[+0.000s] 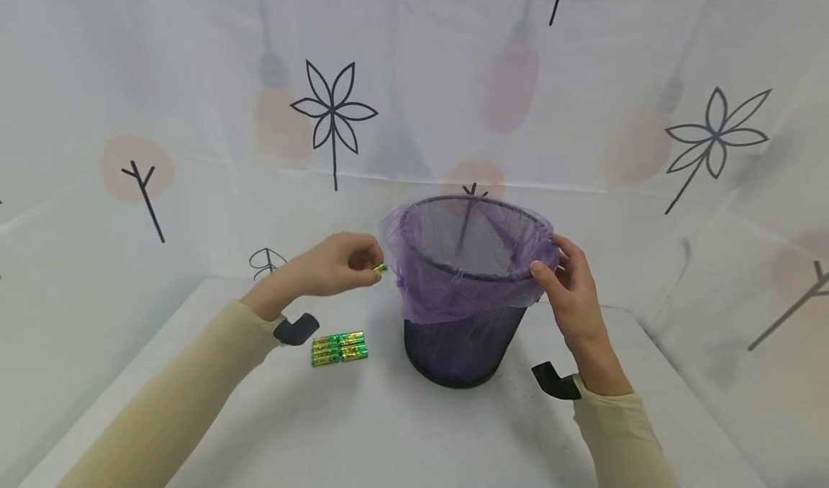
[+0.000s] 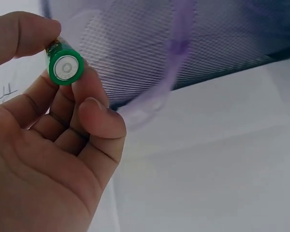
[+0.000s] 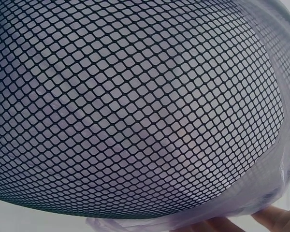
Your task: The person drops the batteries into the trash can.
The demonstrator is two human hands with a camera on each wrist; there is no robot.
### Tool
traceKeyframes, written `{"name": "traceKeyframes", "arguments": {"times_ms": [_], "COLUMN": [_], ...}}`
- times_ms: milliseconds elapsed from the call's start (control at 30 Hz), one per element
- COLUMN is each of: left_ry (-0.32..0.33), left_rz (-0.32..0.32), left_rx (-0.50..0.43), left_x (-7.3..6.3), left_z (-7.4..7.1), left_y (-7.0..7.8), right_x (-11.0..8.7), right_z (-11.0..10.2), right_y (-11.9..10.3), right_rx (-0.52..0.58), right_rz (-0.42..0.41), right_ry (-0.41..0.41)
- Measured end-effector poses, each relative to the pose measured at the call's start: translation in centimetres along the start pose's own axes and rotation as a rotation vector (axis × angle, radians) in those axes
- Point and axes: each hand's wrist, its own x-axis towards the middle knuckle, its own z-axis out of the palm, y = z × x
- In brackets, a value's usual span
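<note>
A black mesh wastebasket stands on the table, lined with a thin purple plastic bag folded down over its rim. Left of the rim, my left hand pinches a green-and-gold battery. In the left wrist view the flat silver end of that battery faces the camera, held between thumb and fingers. My right hand grips the bag-covered rim on the right side, thumb in front. The right wrist view is filled by the basket's mesh, with only some fingers showing at the bottom.
Several green-and-gold batteries lie in a tight block on the white table, left of the basket. A pale curtain printed with flowers and twigs hangs behind and at both sides.
</note>
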Motion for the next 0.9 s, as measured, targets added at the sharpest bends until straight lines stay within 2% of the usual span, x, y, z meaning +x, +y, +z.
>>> {"name": "traceKeyframes", "arguments": {"times_ms": [133, 300, 467, 633, 900], "left_ry": [0.043, 0.079, 0.104, 0.109, 0.092], "left_rz": [0.051, 0.102, 0.118, 0.100, 0.077], "left_rx": [-0.042, -0.077, -0.088, -0.097, -0.071], "left_x": [1.6, 3.7, 5.8, 7.8, 10.5], "left_z": [-1.2, -2.0, -2.4, -2.3, -0.7], "left_y": [1.3, 2.9, 4.5, 5.3, 5.7], "right_x": [0.0, -0.1, 0.0, 0.0, -0.1], "right_z": [-0.1, -0.1, -0.1, -0.2, -0.2], "right_y": [0.0, 0.1, 0.1, 0.0, 0.0], "right_rx": [-0.020, -0.032, -0.047, -0.071, -0.076], "right_rz": [0.004, 0.002, -0.002, 0.002, 0.014], "right_ry": [-0.002, -0.008, -0.015, -0.020, -0.015]}}
